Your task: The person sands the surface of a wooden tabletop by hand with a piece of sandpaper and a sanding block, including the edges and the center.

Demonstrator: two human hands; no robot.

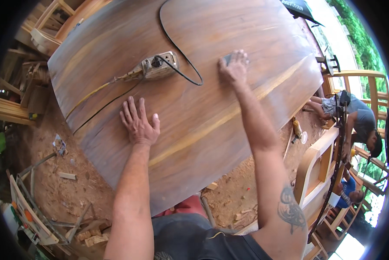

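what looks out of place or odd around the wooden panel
The power strip, perhaps: it lies right on the wooden panel, its black cord looping across the same surface where the right hand presses a dark pad.

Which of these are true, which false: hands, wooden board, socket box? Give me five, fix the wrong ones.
1. The left hand rests on the wooden board with its fingers spread. True.
2. The right hand hangs in the air, empty. False: the right hand holds a small dark pad against the wooden board.
3. The socket box lies on the wooden board. True.
4. Nothing is plugged into the socket box. False: a black plug sits in it.
5. The left hand is on the yellow cable. False: the yellow cable lies apart from the left hand.
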